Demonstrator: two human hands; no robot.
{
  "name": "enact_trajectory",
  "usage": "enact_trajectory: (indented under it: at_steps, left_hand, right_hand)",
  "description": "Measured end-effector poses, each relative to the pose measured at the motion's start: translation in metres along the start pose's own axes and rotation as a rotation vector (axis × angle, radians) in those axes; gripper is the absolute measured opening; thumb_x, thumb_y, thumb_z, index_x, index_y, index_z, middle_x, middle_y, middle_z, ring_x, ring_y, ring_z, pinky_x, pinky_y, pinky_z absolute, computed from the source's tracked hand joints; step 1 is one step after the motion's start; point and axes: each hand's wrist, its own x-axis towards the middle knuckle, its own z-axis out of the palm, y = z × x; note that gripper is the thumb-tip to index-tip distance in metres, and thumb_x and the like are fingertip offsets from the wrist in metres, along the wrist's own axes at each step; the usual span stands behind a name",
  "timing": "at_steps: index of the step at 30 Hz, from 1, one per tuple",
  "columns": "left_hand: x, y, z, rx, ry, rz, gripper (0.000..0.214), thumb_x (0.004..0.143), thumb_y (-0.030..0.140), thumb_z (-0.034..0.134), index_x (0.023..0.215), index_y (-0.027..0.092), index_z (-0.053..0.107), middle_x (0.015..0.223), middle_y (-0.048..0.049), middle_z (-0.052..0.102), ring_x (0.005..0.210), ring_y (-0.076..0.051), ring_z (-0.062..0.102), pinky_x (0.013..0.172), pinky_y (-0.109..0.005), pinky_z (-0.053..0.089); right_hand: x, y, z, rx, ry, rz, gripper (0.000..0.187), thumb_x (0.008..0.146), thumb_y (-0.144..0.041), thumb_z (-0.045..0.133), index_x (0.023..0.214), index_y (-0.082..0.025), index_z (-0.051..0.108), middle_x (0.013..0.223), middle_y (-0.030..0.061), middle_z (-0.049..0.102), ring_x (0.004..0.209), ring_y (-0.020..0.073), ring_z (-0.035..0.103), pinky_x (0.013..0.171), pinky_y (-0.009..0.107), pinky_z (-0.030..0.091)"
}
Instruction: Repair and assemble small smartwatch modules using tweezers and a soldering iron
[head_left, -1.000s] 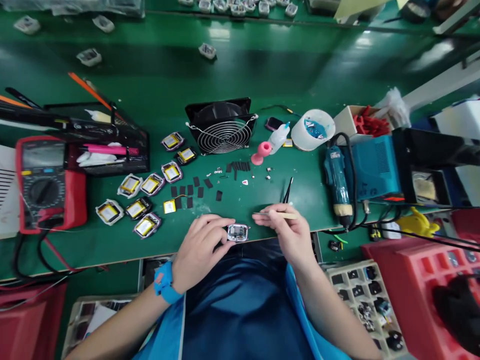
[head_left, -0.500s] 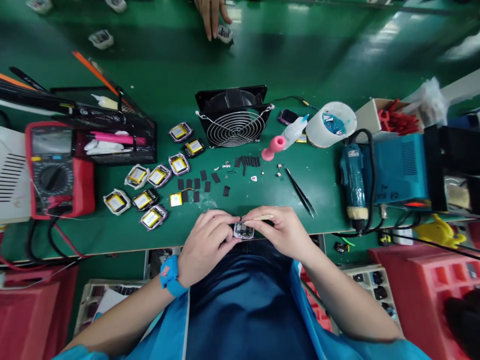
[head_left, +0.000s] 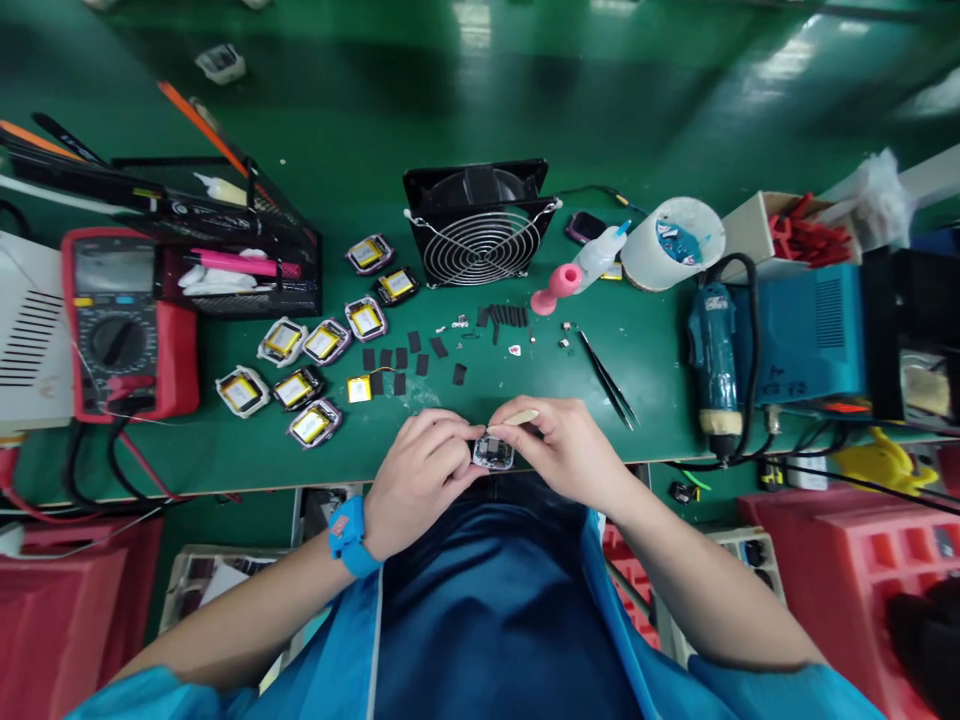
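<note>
Gripping a pale tool (head_left: 523, 417) in my right hand (head_left: 568, 446), the casing (head_left: 495, 453) in my left hand (head_left: 421, 470), I'm newly at its twelve-o'clock edge, allowing close work.

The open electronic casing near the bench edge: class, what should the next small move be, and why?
Probably ease the pale-handled tool lightly along the upper edge of the open electronic casing: the left hand grips its left side, the right hand holds the tool at that edge, and the parts inside lie exposed.

Inside the device (head_left: 494, 453) — detail too small to tell.
</note>
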Motion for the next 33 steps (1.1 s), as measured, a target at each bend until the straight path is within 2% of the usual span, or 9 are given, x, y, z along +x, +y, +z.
enact_trajectory:
  at_steps: [7,17,25,33]
  left_hand:
    - [0.000,0.000,-0.001,0.002,-0.016,-0.006,0.032,0.096,0.021,0.068,0.070,0.021,0.049,0.105,-0.0051,0.076,0.104,-0.023,0.063,0.088,-0.040,0.053]
    - [0.000,-0.001,-0.001,-0.010,-0.015,0.001,0.032,0.095,0.021,0.069,0.071,0.021,0.048,0.105,-0.0043,0.077,0.105,-0.023,0.064,0.088,-0.040,0.052]
    - [0.001,-0.001,0.000,-0.027,-0.020,-0.013,0.032,0.094,0.021,0.070,0.070,0.021,0.049,0.101,-0.0040,0.076,0.104,-0.023,0.064,0.087,-0.040,0.052]
    - [0.000,-0.001,0.000,-0.030,-0.038,-0.037,0.033,0.095,0.023,0.069,0.070,0.021,0.048,0.102,-0.0043,0.076,0.105,-0.023,0.065,0.088,-0.040,0.052]
  right_hand:
    - [0.005,0.003,-0.003,0.103,-0.016,0.059,0.021,0.097,-0.020,0.064,0.076,-0.021,0.068,0.083,-0.0001,0.077,0.065,0.0114,0.067,0.063,0.023,0.048]
    - [0.004,0.012,-0.001,0.189,-0.003,0.106,0.022,0.096,-0.025,0.064,0.074,-0.020,0.066,0.086,0.0013,0.077,0.069,0.0122,0.068,0.064,0.024,0.050]
    - [-0.001,0.001,0.000,-0.044,-0.013,-0.113,0.024,0.103,-0.024,0.055,0.081,-0.023,0.064,0.088,0.0022,0.077,0.079,0.0152,0.072,0.073,0.026,0.053]
    - [0.006,0.003,-0.004,-0.034,-0.061,-0.094,0.024,0.100,-0.019,0.059,0.076,-0.021,0.062,0.085,0.0004,0.076,0.070,0.0119,0.068,0.068,0.024,0.048]
